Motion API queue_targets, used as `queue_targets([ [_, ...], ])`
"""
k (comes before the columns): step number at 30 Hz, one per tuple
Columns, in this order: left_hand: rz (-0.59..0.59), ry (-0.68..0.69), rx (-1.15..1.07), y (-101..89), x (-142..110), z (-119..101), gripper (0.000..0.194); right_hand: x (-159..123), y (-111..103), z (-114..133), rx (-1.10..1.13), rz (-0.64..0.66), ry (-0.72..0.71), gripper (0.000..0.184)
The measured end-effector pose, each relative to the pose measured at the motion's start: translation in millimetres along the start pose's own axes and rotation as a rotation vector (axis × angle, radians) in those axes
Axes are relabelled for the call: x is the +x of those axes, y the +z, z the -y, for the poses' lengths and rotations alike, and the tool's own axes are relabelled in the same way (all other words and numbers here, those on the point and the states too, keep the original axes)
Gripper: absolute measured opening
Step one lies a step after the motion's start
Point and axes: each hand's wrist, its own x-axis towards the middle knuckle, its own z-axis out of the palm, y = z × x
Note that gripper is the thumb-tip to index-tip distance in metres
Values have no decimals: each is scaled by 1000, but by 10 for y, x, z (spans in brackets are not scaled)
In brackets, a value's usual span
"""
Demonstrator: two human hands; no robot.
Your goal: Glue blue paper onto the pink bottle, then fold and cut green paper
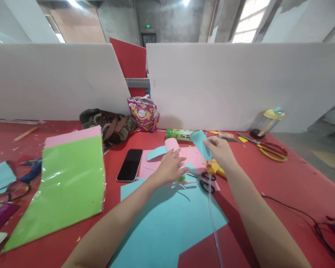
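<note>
Between the fingers of the right hand (218, 149), pinched close: one blue paper piece (200, 143), raised above the red surface (273, 186). Left hand (171, 165): fingers spread, nothing visibly gripped; contact with the pink roll (171, 143) unclear. Near: yellow glue gun (217, 168), black-handled scissors (206, 187). Likely faults: paper creased by a one-edge pinch; right wrist burnt, if the gun is hot and the arm dips.

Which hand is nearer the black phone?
Left. The left hand is a little to the right of the phone; the right hand is farther right, beyond the left, holding a blue paper piece.
</note>
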Motion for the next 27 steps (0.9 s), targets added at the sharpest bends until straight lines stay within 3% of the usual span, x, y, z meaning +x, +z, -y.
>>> queue_targets([
  [3,30,-53,122,19,33,58,25,-8,-47,18,-69,17,21,23],
  [9,-113,-337,254,70,60,175,28,-29,-89,99,-187,100,25,16],
  [13,-132,-445,271,126,121,200,33,-43,-73,122,-291,126,4,17],
  [18,-45,-422,309,39,0,22,31,-82,-101,123,-428,226,-27,15],
  [23,138,-306,385,-87,-406,-249,22,-136,-95,96,-507,469,-63,16],
  [27,195,-255,438,-78,-649,-274,25,-177,-10,51,-540,607,-78,15],
])
